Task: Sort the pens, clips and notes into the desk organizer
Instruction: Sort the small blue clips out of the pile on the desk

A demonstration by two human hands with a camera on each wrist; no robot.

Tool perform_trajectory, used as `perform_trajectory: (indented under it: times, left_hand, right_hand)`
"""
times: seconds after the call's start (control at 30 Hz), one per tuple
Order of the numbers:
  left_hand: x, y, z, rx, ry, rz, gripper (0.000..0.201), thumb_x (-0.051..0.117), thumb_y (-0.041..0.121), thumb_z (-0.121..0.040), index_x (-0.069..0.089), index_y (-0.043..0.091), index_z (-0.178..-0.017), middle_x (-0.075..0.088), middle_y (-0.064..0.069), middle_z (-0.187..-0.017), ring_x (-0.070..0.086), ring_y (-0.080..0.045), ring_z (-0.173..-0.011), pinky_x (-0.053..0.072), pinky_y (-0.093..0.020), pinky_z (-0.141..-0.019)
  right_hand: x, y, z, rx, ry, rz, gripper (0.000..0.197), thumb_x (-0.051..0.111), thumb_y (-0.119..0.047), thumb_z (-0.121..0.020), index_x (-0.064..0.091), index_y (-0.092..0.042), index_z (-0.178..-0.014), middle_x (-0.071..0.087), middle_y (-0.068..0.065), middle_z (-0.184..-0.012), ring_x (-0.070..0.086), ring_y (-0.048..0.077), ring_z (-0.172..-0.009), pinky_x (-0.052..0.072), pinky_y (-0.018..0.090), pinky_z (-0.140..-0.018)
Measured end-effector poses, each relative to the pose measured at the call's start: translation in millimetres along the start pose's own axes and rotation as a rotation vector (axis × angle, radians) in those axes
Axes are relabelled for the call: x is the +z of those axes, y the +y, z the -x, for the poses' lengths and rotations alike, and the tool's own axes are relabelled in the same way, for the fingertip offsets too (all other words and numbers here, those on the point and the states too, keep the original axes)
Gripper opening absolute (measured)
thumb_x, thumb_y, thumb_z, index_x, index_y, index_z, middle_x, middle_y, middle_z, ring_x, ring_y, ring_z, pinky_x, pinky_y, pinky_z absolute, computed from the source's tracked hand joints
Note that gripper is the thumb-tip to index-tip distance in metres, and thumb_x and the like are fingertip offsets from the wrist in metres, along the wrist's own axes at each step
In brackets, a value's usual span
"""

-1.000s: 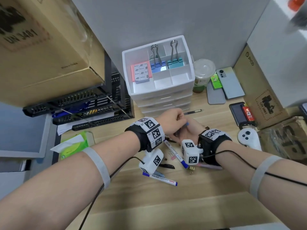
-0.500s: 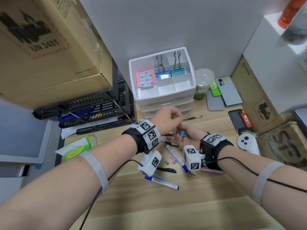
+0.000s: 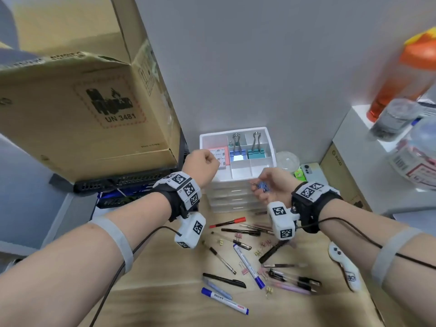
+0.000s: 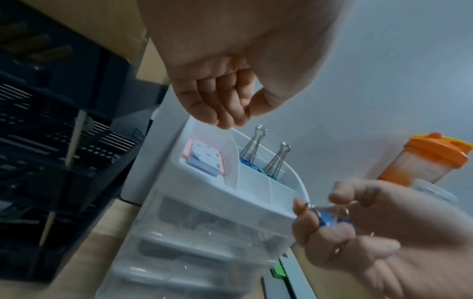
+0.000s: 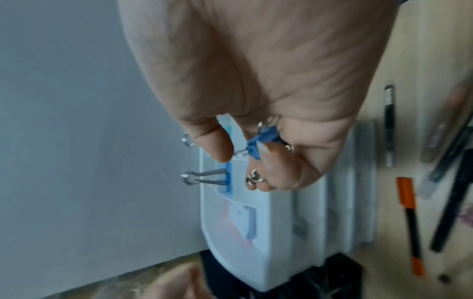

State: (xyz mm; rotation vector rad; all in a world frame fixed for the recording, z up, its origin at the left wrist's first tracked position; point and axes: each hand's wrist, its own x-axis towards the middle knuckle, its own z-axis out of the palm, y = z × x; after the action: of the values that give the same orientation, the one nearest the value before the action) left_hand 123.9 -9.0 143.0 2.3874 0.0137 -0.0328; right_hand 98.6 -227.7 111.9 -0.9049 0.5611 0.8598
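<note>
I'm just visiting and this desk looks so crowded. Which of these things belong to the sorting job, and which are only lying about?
Part of the job:
desk organizer
small blue clips, held in the right hand
loose pens
pink clips
sticky notes

Just lying about:
cardboard box
phone
white controller
orange bottle

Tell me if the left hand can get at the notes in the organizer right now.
Probably yes. The left hand hovers curled and holding nothing right over the notes, which lie uncovered in the organizer's open-topped left compartment.
</note>
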Motion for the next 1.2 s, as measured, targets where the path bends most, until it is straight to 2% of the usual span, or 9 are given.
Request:
perform_trajectory:
  times: [0.07, 0.17, 0.37, 0.57, 0.7, 0.77, 0.87, 1.0, 1.2]
  left_hand:
    - [-8.6, -2.9, -7.3, -0.05, 0.018, -0.039, 0.012, 0.057, 0.014, -0.089, 0.063, 0.014, -0.078, 0.059, 0.004, -0.072, 0.055, -0.013, -0.07, 0.041, -0.024, -0.066]
    - [-12.9, -11.0, -12.3, -0.101, -0.03, -0.087, 0.005, 0.058, 0.016, -0.088, 0.061, 0.011, -0.089, 0.06, 0.001, -0.082, 0.056, -0.018, -0.078, 0.042, -0.028, -0.066]
    - [-5.7, -26.6, -8.0, -0.152, -0.157, -0.108, 0.016, 0.058, 0.017, -0.088, 0.054, 0.012, -0.103, 0.056, -0.002, -0.087, 0.053, -0.018, -0.076, 0.041, -0.028, -0.063]
    - [0.0, -34.1, -7.2, -0.151, -0.166, -0.144, 0.023, 0.06, 0.018, -0.089, 0.05, 0.012, -0.109, 0.055, -0.003, -0.09, 0.053, -0.02, -0.079, 0.043, -0.031, -0.067]
    - [0.7, -36.3, -6.4, -0.161, -0.163, -0.115, 0.023, 0.059, 0.016, -0.089, 0.052, 0.011, -0.11, 0.056, -0.003, -0.091, 0.053, -0.02, -0.079, 0.047, -0.033, -0.072]
    - [1.6, -37.4, -4.6, -0.168, -0.172, -0.111, 0.021, 0.059, 0.016, -0.089, 0.053, 0.011, -0.109, 0.055, -0.002, -0.089, 0.053, -0.02, -0.078, 0.047, -0.032, -0.072]
    - [2.9, -40.0, -0.9, -0.175, -0.188, -0.109, 0.019, 0.058, 0.016, -0.088, 0.055, 0.01, -0.105, 0.056, -0.002, -0.087, 0.054, -0.02, -0.077, 0.049, -0.034, -0.072]
    - [5.0, -45.7, 7.5, -0.196, -0.202, -0.093, 0.013, 0.058, 0.017, -0.085, 0.059, 0.011, -0.096, 0.064, -0.005, -0.086, 0.061, -0.023, -0.076, 0.056, -0.041, -0.076]
    - [4.5, -61.8, 23.8, -0.183, -0.233, -0.07, 0.012, 0.053, 0.012, -0.089, 0.053, 0.013, -0.077, 0.06, -0.007, -0.075, 0.061, -0.021, -0.064, 0.054, -0.03, -0.063]
  right_hand:
    - [17.1, -19.4, 7.4, -0.04, -0.011, -0.011, 0.012, 0.038, -0.005, -0.077, 0.049, -0.004, -0.083, 0.049, 0.011, -0.069, 0.04, 0.014, -0.055, 0.04, 0.02, -0.039]
    - [32.3, -42.6, -2.4, -0.07, 0.118, 0.022, 0.018, 0.036, 0.004, -0.097, 0.052, -0.001, -0.089, 0.052, 0.015, -0.078, 0.048, 0.019, -0.067, 0.055, 0.023, -0.052]
    - [38.7, -44.3, -46.0, -0.301, 0.385, 0.36, 0.011, 0.058, 0.007, -0.09, 0.055, -0.003, -0.087, 0.058, 0.011, -0.097, 0.063, 0.021, -0.091, 0.058, 0.029, -0.087]
    - [61.7, -29.5, -32.3, -0.406, 0.599, 1.24, 0.03, 0.042, -0.029, -0.102, 0.064, -0.01, -0.096, 0.067, 0.005, -0.096, 0.064, 0.025, -0.093, 0.048, 0.027, -0.088]
    - [56.5, -32.8, -39.8, -0.444, 0.575, 1.019, 0.036, 0.051, -0.024, -0.1, 0.061, -0.004, -0.129, 0.063, 0.011, -0.132, 0.059, 0.028, -0.122, 0.048, 0.032, -0.102]
    - [48.2, -29.2, -39.6, -0.471, 0.525, 1.074, 0.037, 0.051, -0.027, -0.101, 0.06, -0.006, -0.13, 0.062, 0.01, -0.133, 0.059, 0.028, -0.122, 0.049, 0.032, -0.1]
    - [44.6, -31.2, -43.1, -0.475, 0.489, 0.8, 0.037, 0.055, -0.003, -0.094, 0.058, 0.002, -0.131, 0.059, 0.019, -0.134, 0.06, 0.03, -0.121, 0.056, 0.028, -0.088]
    - [42.7, -26.9, -37.3, -0.511, 0.539, 0.806, 0.036, 0.052, 0.009, -0.091, 0.069, -0.002, -0.121, 0.063, 0.011, -0.131, 0.06, 0.025, -0.118, 0.048, 0.025, -0.094]
    - [38.4, -13.7, -37.4, -0.596, 0.51, 0.788, 0.055, 0.046, 0.019, -0.083, 0.069, -0.013, -0.121, 0.064, 0.008, -0.129, 0.057, 0.015, -0.104, 0.046, 0.023, -0.085]
